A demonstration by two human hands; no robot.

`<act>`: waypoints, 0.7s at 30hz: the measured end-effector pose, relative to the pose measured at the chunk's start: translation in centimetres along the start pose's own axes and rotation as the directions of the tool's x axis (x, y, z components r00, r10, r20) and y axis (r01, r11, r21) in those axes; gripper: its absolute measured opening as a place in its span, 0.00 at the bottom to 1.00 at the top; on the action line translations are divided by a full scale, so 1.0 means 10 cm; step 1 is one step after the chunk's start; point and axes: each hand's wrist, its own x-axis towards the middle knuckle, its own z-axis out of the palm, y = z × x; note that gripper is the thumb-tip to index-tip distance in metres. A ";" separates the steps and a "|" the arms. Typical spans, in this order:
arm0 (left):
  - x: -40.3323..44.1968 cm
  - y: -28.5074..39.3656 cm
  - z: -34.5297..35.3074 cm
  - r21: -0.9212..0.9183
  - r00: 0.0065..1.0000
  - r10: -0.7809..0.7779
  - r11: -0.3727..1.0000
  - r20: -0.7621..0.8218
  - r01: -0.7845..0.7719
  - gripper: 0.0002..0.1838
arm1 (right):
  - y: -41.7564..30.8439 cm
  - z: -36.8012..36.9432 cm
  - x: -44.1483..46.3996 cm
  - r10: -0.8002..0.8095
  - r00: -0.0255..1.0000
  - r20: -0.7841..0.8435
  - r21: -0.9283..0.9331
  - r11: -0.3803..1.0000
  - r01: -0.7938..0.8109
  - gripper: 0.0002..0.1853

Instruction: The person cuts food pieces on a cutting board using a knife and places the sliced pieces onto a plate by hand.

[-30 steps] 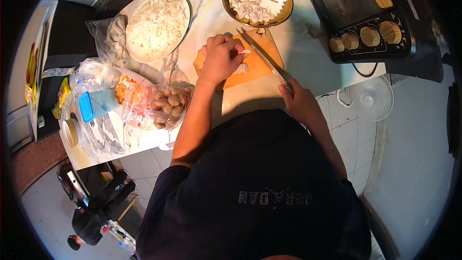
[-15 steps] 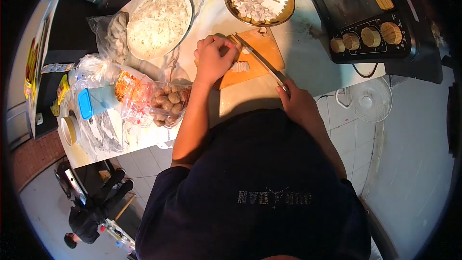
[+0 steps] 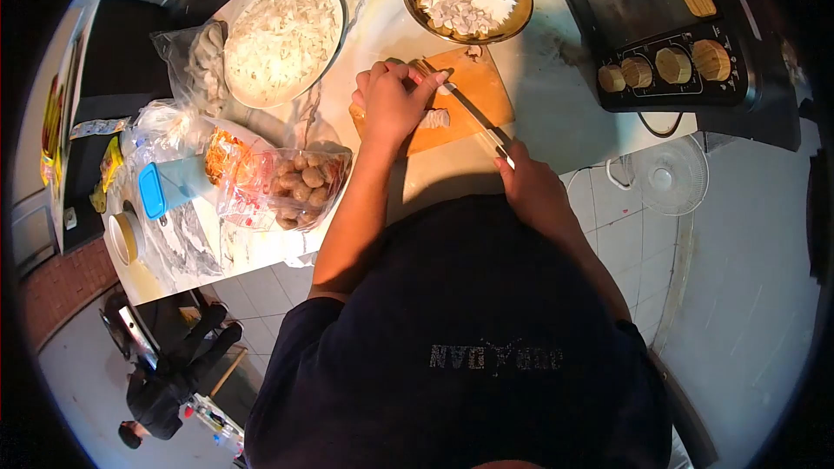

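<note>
The work in hand appeared to be a pause within the cutting, with the left fingers at the blade rather than a stroke under way. The right hand (image 3: 532, 188) had its fingers curled round the handle of a kitchen knife (image 3: 474, 116), whose blade slanted over the wooden cutting board (image 3: 489, 87) with its tip towards the far edge. The left hand (image 3: 391, 104) was above the left part of the board, its thumb and forefinger close together beside the blade near the tip. Whether they pinched the steel, a scrap on it or nothing could not be told, and the other left fingers were bent.

A pale sliced piece (image 3: 435, 119) lay on the board, just to the right of the left wrist and to the left of the blade; its slices sat side by side. What food it was did not show clearly.

Beyond the board on the worktop (image 3: 552, 95) stood a dark-rimmed plate (image 3: 469, 38) bearing small, pale chopped pieces (image 3: 452, 14). A white plate (image 3: 342, 13) heaped with pale shreds (image 3: 282, 43) was farther left, and a clear bag of meatball-like rounds (image 3: 306, 181) lay near the left forearm.

As a judgement, the next move called for a steady blade and the left fingertips drawn clear of its edge; any further cut needed the sliced piece held firmly, with those fingertips tucked back.
</note>
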 end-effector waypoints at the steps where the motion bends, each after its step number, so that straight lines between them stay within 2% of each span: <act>1: 0.00 0.00 0.00 0.002 1.000 -0.004 1.000 0.001 0.004 0.23 | 0.00 0.00 0.01 -0.001 1.000 0.012 0.001 1.000 0.001 0.19; 7: -0.04 0.04 0.02 0.014 0.998 -0.049 0.999 -0.025 0.049 0.23 | 0.01 0.02 0.05 0.009 0.999 0.031 0.006 1.000 -0.010 0.19; 9: -0.03 0.05 -0.01 0.006 0.998 -0.057 0.998 0.010 0.056 0.22 | 0.02 0.02 0.07 0.016 0.999 0.030 -0.007 1.000 -0.015 0.19; 13: -0.03 -0.05 0.05 -0.021 0.999 -0.024 1.000 -0.021 0.023 0.19 | 0.05 0.06 0.15 -0.027 0.999 0.028 0.038 0.999 0.026 0.20; 15: -0.04 -0.14 0.07 -0.192 0.999 0.036 0.981 -0.032 -0.041 0.15 | 0.05 0.06 0.17 -0.040 0.999 0.013 0.051 0.998 0.039 0.20; 16: -0.05 -0.16 0.06 -0.192 0.999 0.038 0.980 -0.031 -0.043 0.15 | 0.05 0.06 0.16 -0.060 0.998 0.003 0.069 0.996 0.060 0.20; 18: -0.07 -0.20 0.03 -0.123 0.983 0.182 0.975 -0.022 -0.184 0.13 | 0.05 0.05 0.15 -0.085 0.996 -0.005 0.088 0.993 0.085 0.20; 21: -0.07 -0.19 0.03 -0.100 0.975 0.223 0.970 0.021 -0.219 0.13 | 0.06 0.02 0.14 -0.090 0.996 0.007 0.100 0.991 0.089 0.20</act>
